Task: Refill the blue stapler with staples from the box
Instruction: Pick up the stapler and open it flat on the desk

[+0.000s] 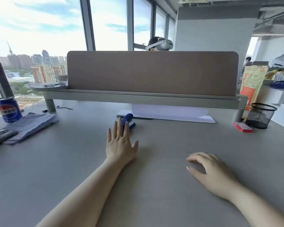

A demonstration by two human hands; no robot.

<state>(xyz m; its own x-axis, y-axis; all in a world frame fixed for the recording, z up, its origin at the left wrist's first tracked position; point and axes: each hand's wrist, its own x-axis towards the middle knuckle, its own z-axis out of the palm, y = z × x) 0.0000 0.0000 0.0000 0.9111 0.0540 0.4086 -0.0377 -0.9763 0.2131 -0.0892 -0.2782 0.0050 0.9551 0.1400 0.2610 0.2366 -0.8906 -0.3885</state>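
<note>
The blue stapler (129,119) lies on the grey desk (72,161) just in front of the raised shelf, near the middle. My left hand (120,145) is stretched flat toward it, fingers spread, with the fingertips over the stapler's near end; it grips nothing. A small red staple box (243,127) sits far right beside a mesh cup. My right hand (210,172) rests on the desk at the lower right, fingers loosely curled and holding nothing.
A black mesh pen cup (261,115) stands right of the box. White paper sheets (169,114) lie under the shelf (138,95). A Pepsi can (8,109), crumpled paper (31,125) and a phone (5,132) occupy the left. A brown divider (152,72) closes the back.
</note>
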